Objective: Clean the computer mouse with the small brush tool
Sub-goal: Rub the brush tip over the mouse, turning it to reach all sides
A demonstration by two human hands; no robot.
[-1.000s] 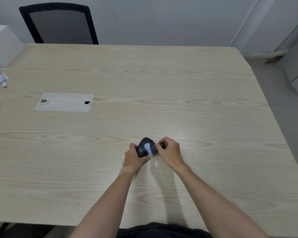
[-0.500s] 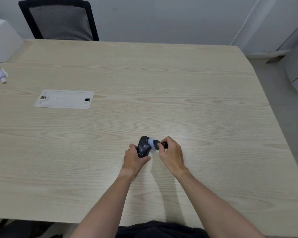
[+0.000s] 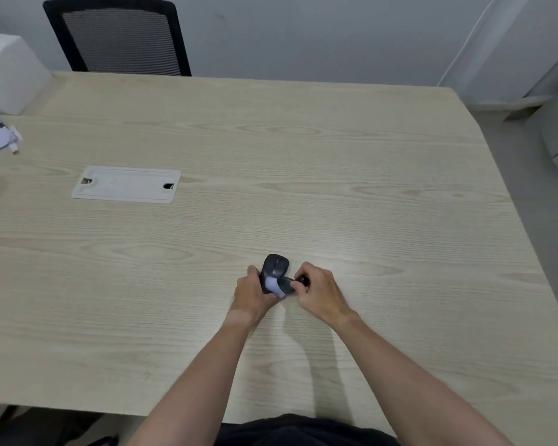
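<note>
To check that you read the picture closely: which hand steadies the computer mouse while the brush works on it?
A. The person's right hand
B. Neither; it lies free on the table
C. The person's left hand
C: the left hand closes around the computer mouse, while the right hand holds the small brush tool with its pale head against the mouse's near end.

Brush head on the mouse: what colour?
Pale lavender-white brush head, seen in the head view, against the dark grey mouse.

Near the table's front edge, the left hand grips the mouse while the right hand presses what looks like the pale brush onto it.
</note>
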